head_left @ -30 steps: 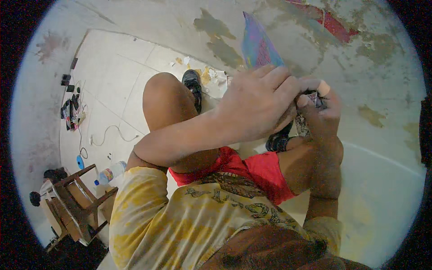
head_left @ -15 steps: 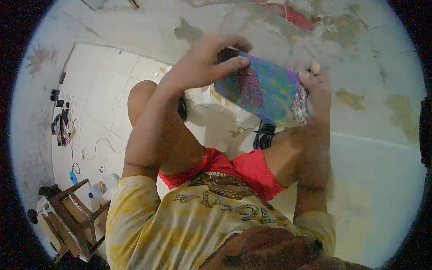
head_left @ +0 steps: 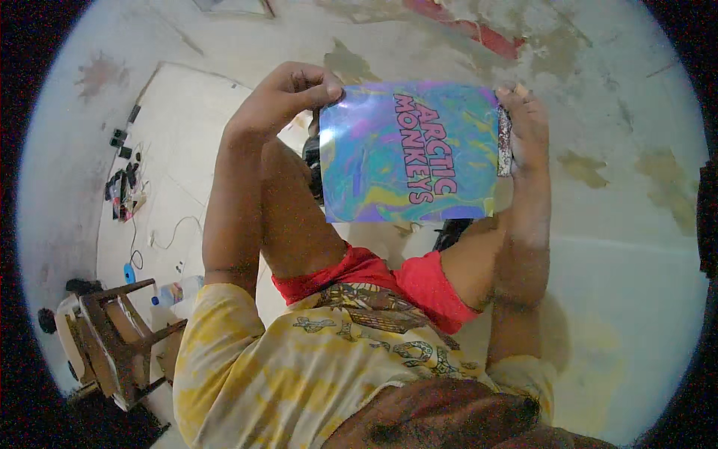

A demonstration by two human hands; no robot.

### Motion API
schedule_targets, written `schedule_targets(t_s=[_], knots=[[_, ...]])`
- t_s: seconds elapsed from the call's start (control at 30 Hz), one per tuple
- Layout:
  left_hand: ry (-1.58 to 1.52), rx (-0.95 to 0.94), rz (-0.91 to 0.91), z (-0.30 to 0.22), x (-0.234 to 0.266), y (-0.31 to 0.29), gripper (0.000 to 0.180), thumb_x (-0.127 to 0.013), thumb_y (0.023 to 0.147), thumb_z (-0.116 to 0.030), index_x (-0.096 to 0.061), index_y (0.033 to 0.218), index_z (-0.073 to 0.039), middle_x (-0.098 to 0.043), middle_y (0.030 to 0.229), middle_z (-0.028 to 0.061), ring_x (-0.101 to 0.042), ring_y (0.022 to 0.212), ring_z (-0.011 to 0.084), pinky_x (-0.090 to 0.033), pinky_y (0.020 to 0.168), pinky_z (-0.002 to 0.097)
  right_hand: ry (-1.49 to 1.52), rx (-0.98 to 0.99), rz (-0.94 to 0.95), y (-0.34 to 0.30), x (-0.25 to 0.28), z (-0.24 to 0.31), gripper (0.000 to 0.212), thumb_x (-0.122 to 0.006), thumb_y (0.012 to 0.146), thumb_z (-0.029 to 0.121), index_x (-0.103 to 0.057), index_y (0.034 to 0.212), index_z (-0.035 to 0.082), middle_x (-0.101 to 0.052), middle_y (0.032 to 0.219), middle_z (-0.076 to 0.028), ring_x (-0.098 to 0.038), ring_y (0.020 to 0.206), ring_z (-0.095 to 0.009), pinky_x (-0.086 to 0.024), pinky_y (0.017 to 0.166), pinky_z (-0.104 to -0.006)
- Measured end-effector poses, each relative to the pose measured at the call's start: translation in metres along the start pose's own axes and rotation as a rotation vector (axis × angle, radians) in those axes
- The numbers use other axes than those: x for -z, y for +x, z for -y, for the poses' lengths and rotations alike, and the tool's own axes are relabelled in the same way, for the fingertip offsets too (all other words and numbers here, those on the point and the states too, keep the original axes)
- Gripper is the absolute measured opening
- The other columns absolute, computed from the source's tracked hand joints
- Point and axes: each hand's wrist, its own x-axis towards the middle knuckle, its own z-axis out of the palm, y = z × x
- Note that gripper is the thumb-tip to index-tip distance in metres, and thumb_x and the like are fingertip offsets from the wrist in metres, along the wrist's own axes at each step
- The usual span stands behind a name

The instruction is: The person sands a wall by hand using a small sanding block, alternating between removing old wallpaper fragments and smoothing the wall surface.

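A glossy sheet, swirled in blue, purple and yellow with pink lettering, is stretched between my two hands above my knees. At its upper left corner my left hand pinches it, thumb on the front face. My right hand grips the upper right edge, with its fingertips near the corner. Along that right edge, a dark speckled strip shows between the sheet and my palm; whether it is part of the sheet or a separate piece I cannot tell.
A wooden stool-like frame stands at lower left beside a clear plastic bottle. Farther up, a cable and several small dark items lie on the tiled floor. Ahead and right is a pale wall with patchy paint.
The sheet has turned from a tilt to nearly level and faces me more flatly. My left hand has moved left to its corner; my right hand keeps its hold.
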Motion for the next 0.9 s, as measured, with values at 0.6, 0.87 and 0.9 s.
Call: schedule_targets(t_s=[0.6, 0.87, 0.9], knots=[[0.082, 0.072, -0.439, -0.028, 0.013, -0.130, 0.022, -0.066, 0.088, -0.022, -0.065, 0.084, 0.000, -0.059, 0.068, 0.0032, -0.055, 0.053, 0.0110, -0.046, 0.047, 0.0241, -0.087, -0.013, 0.153, 0.017, -0.033, -0.016, 0.024, -0.061, 0.091, 0.030, -0.064, 0.091, 0.006, -0.061, 0.077, -0.001, -0.054, 0.067, -0.010, -0.044, 0.061, -0.0277], [-0.119, 0.019, -0.640, 0.011, -0.003, -0.146, 0.018, -0.069, 0.085, -0.014, -0.065, 0.088, 0.003, -0.063, 0.073, 0.0079, -0.059, 0.058, 0.0141, -0.048, 0.053, 0.0258, -0.708, 0.034, 0.409, -0.018, -0.079, -0.048, 0.043, -0.062, 0.089, 0.045, -0.066, 0.092, 0.003, -0.063, 0.077, -0.003, -0.056, 0.066, -0.014, -0.046, 0.062, -0.0316], [-0.119, 0.050, -0.635, 0.006, -0.006, -0.147, 0.016, -0.068, 0.084, -0.012, -0.064, 0.089, 0.003, -0.064, 0.075, 0.0073, -0.060, 0.063, 0.0132, -0.050, 0.060, 0.0263, -0.714, 0.034, 0.409, -0.015, -0.079, -0.047, 0.043, -0.062, 0.089, 0.045, -0.066, 0.092, 0.003, -0.063, 0.077, -0.003, -0.056, 0.066, -0.014, -0.046, 0.062, -0.0316]])
